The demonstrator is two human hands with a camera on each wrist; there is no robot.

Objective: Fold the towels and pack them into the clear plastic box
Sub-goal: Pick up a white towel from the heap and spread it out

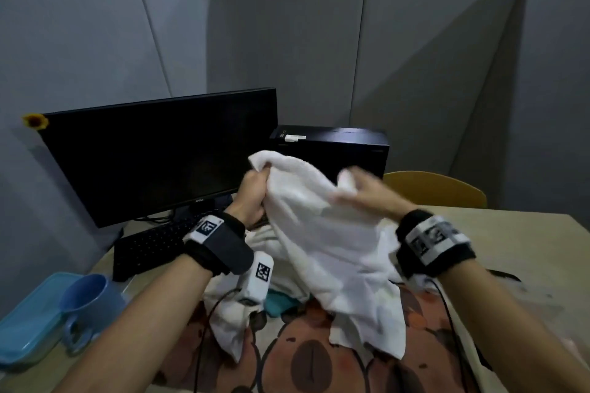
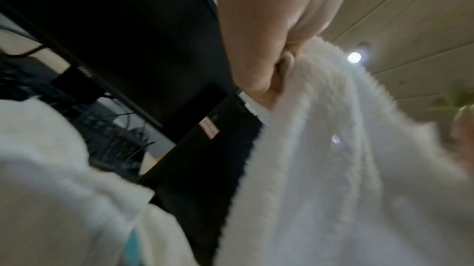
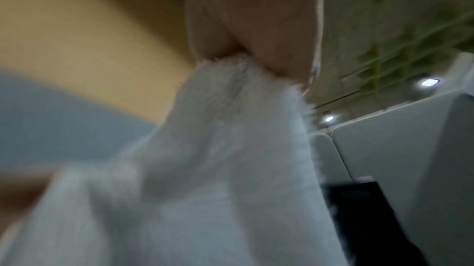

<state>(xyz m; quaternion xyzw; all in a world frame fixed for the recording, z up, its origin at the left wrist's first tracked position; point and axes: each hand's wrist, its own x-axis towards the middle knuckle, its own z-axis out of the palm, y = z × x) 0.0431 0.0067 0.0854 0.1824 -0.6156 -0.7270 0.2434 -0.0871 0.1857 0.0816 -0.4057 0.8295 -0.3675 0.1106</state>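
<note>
A white towel [image 1: 335, 246] hangs in the air over the table, held up by both hands. My left hand [image 1: 252, 193] grips its upper left corner in a fist; the left wrist view shows the fingers [image 2: 269, 63] curled round the fluffy edge of the towel [image 2: 346, 169]. My right hand [image 1: 360, 193] pinches the upper right corner, and the right wrist view shows the towel [image 3: 231, 128] coming out from between the fingers [image 3: 256, 27]. More white and teal towels [image 1: 255, 290] lie in a heap below. The clear plastic box with a blue lid [image 1: 28, 325] sits at the table's near left.
A black monitor [image 1: 153, 153] and keyboard [image 1: 150, 246] stand behind left, a black computer case [image 1: 335, 147] behind the towel. A blue cup [image 1: 86, 297] rests against the box. A patterned mat [image 1: 319, 360] covers the near table. A yellow chair back [image 1: 437, 188] is at right.
</note>
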